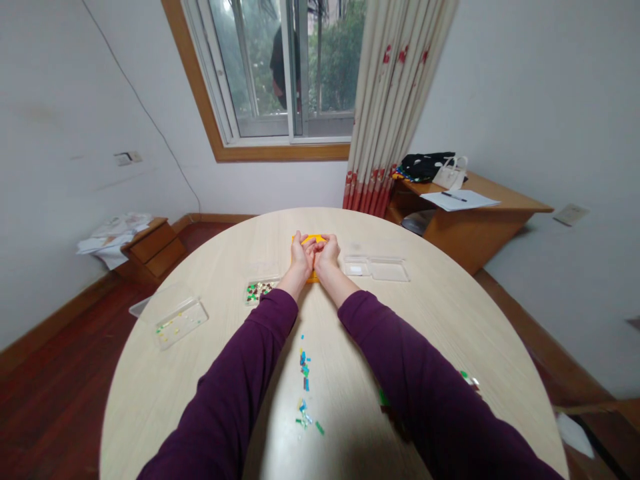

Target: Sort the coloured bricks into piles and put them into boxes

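My left hand [301, 255] and my right hand [327, 253] are side by side near the far part of the round table, cupped with the palms turned up. Their fingers are loosely curved and meet in the middle. Both hands are over a yellow-orange tray-like thing [314, 279], which they partly cover. I cannot make out anything in the palms. Beside my left wrist is a clear box [246, 293] of small green, brown and white pieces. To the right of my right hand lies an opened clear plastic case [390, 269] with a white patch inside.
Small blue, green and yellow pieces [305, 367] lie scattered between my forearms. Another clear box [183, 325] with a few pieces stands near the left edge of the table [220, 400]. More pieces [469, 380] lie beyond my right sleeve. A wooden desk [490, 213] stands back right.
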Available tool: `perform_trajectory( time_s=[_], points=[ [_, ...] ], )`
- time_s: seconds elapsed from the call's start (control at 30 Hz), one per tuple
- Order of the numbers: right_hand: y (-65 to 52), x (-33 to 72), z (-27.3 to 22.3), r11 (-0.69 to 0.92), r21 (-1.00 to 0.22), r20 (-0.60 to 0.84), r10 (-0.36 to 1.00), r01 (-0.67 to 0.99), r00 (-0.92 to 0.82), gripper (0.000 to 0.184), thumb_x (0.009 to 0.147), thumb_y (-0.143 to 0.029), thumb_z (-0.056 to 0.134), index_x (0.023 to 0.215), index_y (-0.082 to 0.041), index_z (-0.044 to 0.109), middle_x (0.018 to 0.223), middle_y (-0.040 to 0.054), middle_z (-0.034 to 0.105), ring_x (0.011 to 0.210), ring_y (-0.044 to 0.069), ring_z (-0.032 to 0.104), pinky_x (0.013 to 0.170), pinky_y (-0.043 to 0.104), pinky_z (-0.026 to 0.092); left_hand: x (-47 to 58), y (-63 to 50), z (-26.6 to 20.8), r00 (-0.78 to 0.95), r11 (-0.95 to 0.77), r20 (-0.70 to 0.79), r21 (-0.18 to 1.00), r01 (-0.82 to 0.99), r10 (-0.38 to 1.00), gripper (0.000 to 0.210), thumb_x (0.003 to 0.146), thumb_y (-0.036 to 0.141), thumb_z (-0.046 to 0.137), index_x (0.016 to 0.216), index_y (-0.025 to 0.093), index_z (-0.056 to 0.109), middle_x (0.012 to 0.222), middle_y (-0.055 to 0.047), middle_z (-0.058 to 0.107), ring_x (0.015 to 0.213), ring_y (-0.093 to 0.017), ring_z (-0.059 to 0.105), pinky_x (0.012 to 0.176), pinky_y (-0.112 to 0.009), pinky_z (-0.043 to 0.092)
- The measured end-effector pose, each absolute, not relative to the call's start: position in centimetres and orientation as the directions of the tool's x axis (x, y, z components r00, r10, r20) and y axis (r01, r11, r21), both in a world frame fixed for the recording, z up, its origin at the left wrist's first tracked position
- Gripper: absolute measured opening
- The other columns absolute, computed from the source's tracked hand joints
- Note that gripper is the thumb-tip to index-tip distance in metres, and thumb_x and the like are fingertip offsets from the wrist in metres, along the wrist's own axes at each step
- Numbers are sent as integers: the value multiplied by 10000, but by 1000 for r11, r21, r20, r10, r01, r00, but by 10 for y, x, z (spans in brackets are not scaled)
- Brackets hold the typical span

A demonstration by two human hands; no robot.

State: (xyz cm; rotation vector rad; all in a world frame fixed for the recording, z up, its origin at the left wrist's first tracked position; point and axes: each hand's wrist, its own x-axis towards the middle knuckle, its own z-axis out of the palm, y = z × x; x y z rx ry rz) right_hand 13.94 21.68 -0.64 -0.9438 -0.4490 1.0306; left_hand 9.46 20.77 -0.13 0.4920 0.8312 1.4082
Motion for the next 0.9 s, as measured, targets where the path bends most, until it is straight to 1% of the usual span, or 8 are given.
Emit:
perform_trajectory(
  time_s=[0.13, 0.23, 0.4, 0.43, 0.53, 0.6, 0.77, 0.9],
  points=[
    [212, 146, -2, 157, -905, -78, 853, -395, 517, 147, 732, -175, 453, 613, -231, 388, 401, -111, 311, 395, 86, 320, 426, 199, 263, 87, 204, 0, -148, 69, -162, 866, -495, 976, 200, 888, 302, 463, 740, 182, 524, 653, -23, 552, 652, -141, 571, 680, -247, 454],
    [194, 156, 4, 97, -960, -15, 918, -262, 396, 165, 701, -106, 474, 571, -207, 477, 392, -97, 368, 407, 85, 354, 438, 200, 267, 80, 193, 3, -156, 40, -111, 915, -401, 982, 167, 787, 130, 528, 623, 165, 533, 583, 1, 533, 564, -107, 507, 619, -218, 417],
    [120, 176, -7, 34, -999, 34, 999, -16, 6, 203, 625, -8, 537, 557, -179, 624, 472, -57, 552, 475, 110, 494, 547, 239, 411, 50, 145, 8, -90, -35, 15, 972, -231, 996, 154, 671, 51, 594, 569, 166, 600, 542, 14, 547, 509, -110, 483, 550, -229, 402],
    [102, 178, -12, 43, -998, 39, 994, 44, -97, 214, 606, 5, 549, 565, -181, 646, 522, -36, 609, 523, 131, 547, 607, 269, 453, 40, 133, 7, -12, -102, 101, 990, -98, 995, 133, 673, 72, 601, 590, 174, 619, 554, 12, 561, 508, -117, 492, 540, -235, 405],
    [55, 180, -26, 391, -878, 213, 835, 275, -508, 256, 672, -43, 565, 773, -210, 731, 878, 39, 748, 843, 202, 660, 872, 375, 490, 6, 93, 2, 162, -259, 226, 940, 220, 961, 70, 657, 140, 658, 613, 193, 650, 532, 8, 562, 509, -135, 497, 550, -257, 409],
    [32, 178, -30, 521, -794, 245, 745, 312, -621, 320, 726, -58, 534, 919, -210, 739, 1025, 74, 741, 978, 222, 654, 954, 410, 467, -16, 62, -1, 274, -277, 177, 879, 388, 945, 75, 650, 207, 707, 722, 196, 691, 594, -3, 598, 536, -151, 520, 597, -287, 437],
    [-10, 179, -22, 613, -658, 145, 674, 438, -724, 458, 806, -40, 436, 1173, -169, 678, 1230, 136, 660, 1169, 233, 584, 1034, 410, 431, -45, -18, 1, 490, -270, -170, 662, 699, 855, 680, 555, 372, 842, 1161, 165, 612, 1049, -110, 628, 953, -274, 610, 866, -386, 476],
    [-34, 177, -17, 637, -536, 71, 688, 554, -722, 519, 864, -215, 597, 1372, -148, 515, 1304, 173, 583, 1223, 264, 527, 1045, 431, 424, -37, -53, 2, 464, -292, -286, 483, 825, 839, 665, 685, 323, 776, 1261, 136, 500, 1175, -156, 556, 1058, -294, 586, 929, -409, 462]
  ],
)
